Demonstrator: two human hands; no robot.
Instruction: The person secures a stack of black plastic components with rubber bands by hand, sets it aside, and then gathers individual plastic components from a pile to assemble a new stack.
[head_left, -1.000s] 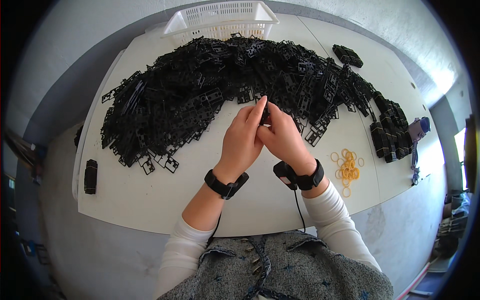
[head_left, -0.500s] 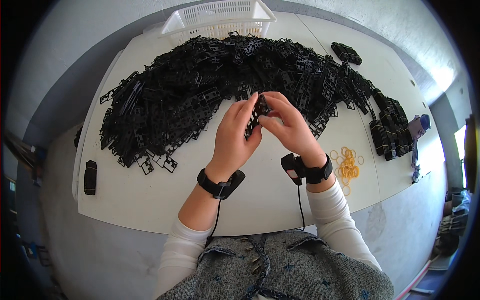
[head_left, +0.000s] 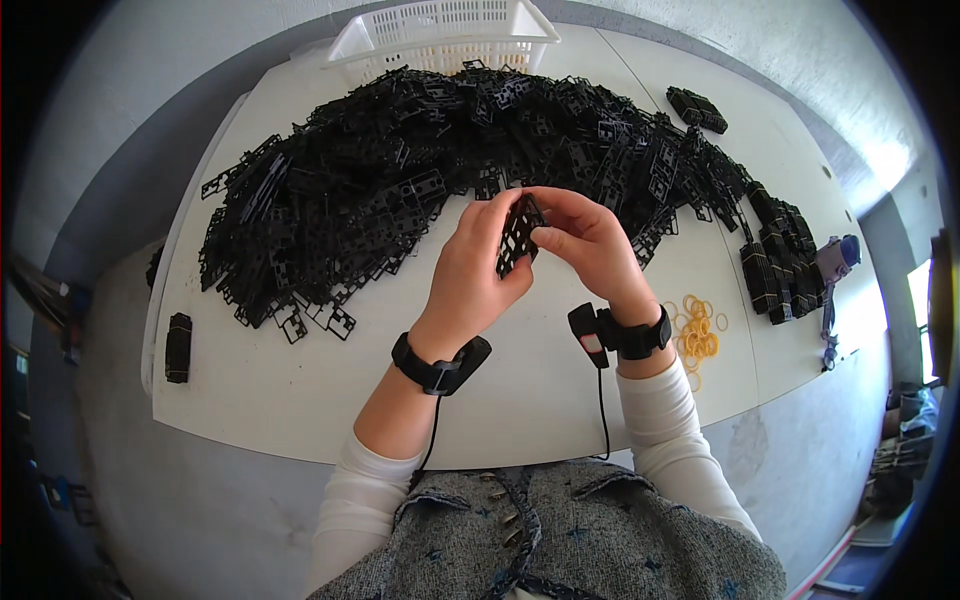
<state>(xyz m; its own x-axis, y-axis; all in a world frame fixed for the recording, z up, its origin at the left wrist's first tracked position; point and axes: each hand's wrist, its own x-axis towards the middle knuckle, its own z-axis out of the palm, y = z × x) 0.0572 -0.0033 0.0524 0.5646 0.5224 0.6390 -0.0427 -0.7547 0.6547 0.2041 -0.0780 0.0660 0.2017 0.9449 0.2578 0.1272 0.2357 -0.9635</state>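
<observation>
Between my two hands, above the middle of the table, is a small stack of black plastic frames (head_left: 519,236) with square cut-outs, held tilted on edge. My left hand (head_left: 472,262) is closed round its left side, the thumb along the lower end. From the right, my right hand (head_left: 590,240) grips the same frames, fingers over the top end and thumb on the near face. How many frames are in the stack I cannot tell. Just beyond my hands rises a wide, loose heap of the same black frames (head_left: 330,200).
A white plastic basket (head_left: 440,50) stands behind the heap. Yellow rubber bands (head_left: 697,335) lie right of my right wrist. Banded bundles of frames (head_left: 780,260) are stacked at the right, near a purplish bottle (head_left: 838,258). Single bundles lie far right (head_left: 697,110) and at left (head_left: 178,348).
My right hand has shifted slightly to the right, its thumb moving out. The stack has turned so that more of its near face shows; the left hand still holds it.
</observation>
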